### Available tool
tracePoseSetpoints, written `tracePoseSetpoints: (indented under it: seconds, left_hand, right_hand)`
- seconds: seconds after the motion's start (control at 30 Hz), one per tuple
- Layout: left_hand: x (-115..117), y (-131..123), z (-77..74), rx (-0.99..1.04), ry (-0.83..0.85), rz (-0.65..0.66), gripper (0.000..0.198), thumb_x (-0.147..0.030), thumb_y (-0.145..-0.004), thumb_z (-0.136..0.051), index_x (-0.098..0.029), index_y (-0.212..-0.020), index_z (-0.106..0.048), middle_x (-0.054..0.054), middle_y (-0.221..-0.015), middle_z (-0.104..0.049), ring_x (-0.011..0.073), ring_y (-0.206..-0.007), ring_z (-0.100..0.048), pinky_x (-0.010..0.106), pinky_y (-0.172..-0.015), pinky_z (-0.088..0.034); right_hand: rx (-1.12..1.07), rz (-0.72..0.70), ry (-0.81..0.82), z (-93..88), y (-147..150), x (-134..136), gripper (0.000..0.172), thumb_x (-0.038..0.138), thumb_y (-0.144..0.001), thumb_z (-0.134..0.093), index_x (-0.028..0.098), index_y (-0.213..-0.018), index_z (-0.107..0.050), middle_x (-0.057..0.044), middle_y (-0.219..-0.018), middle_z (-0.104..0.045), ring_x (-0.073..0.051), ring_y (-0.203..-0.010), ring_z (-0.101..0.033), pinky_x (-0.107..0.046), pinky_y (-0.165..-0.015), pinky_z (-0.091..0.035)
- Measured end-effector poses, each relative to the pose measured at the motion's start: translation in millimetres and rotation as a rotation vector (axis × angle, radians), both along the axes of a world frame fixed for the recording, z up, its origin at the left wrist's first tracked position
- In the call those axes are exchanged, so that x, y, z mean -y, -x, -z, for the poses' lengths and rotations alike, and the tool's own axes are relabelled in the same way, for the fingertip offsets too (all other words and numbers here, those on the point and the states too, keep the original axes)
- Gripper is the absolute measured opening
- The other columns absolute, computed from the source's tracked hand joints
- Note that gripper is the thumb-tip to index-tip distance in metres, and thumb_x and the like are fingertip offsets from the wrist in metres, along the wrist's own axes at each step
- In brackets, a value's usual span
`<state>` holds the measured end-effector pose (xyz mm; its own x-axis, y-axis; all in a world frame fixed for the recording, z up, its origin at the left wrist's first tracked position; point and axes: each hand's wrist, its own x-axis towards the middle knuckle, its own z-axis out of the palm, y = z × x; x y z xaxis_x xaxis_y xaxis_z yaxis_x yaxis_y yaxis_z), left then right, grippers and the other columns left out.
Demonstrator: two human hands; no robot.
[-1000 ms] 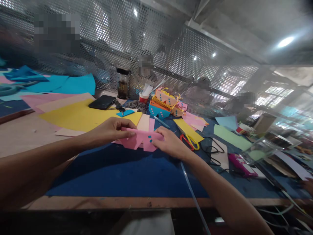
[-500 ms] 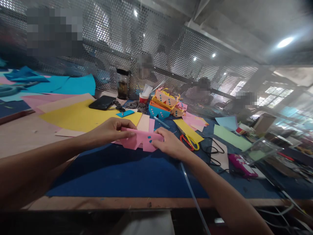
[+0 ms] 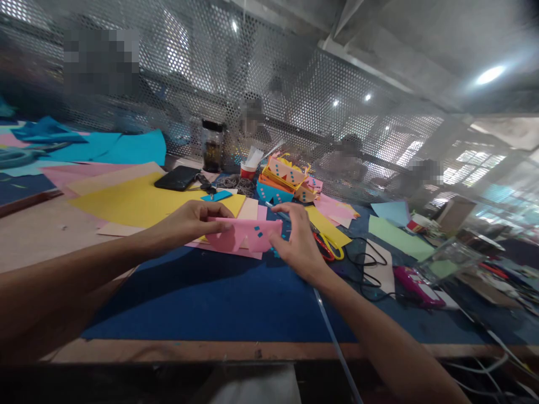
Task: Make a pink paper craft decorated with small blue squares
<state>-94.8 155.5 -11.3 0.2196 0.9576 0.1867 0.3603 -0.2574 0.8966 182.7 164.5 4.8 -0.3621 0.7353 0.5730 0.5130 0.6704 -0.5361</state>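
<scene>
My left hand [image 3: 200, 220] pinches the left end of a pink paper cutout [image 3: 242, 233], which has a notch in its lower edge, like a mask. Small blue squares sit on the cutout's right half. At its right end is my right hand [image 3: 297, 238], fingers spread and curved, the thumb near the paper's edge; whether the thumb touches it I cannot tell. Small blue bits [image 3: 275, 252] lie by that thumb. Beneath the cutout is more pink paper [image 3: 252, 253]. Red-and-yellow-handled scissors [image 3: 330, 247] rest just right of my right hand.
Behind my hands are a pile of decorated paper cutouts [image 3: 280, 174], a red-and-white cup [image 3: 248, 168], a lidded jar [image 3: 211, 147] and a black phone-like object [image 3: 177, 178]. Yellow sheets [image 3: 126, 199] spread left. On the right lie a black cable [image 3: 364, 258] and a magenta device [image 3: 419, 287].
My right hand has let go of the cutout's right end, its fingers opening and lifting slightly. My left hand keeps its pinch; the cutout has tilted a little.
</scene>
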Motion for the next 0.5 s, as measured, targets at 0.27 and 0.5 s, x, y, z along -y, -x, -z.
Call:
tracePoseSetpoints:
  seconds: [0.27,0.5]
  left_hand:
    - [-0.6,-1.0,-3.6,0.140,-0.018,-0.124,0.036,-0.054,-0.078,-0.083,-0.021,-0.090,-0.077,0.001,-0.078,-0.076,0.0158,-0.067,-0.066,0.023,-0.062,-0.052]
    - [2.3,-2.8,1.9,0.142,0.004,-0.073,0.035,-0.052,-0.082,-0.085,-0.020,-0.093,-0.075,0.001,-0.078,-0.075,0.0143,-0.065,-0.065,0.024,-0.062,-0.054]
  right_hand:
    - [-0.456,-0.028,0.515,6.6,0.1,-11.3,0.049,0.052,-0.080,-0.077,0.022,-0.115,-0.059,-0.010,-0.119,-0.070,-0.024,-0.111,-0.068,-0.039,-0.099,-0.055]
    - [-0.534,-0.250,0.760,10.2,13.3,-1.1,0.042,0.040,-0.076,-0.084,0.020,-0.110,-0.071,-0.006,-0.114,-0.079,-0.020,-0.102,-0.071,-0.032,-0.091,-0.054]
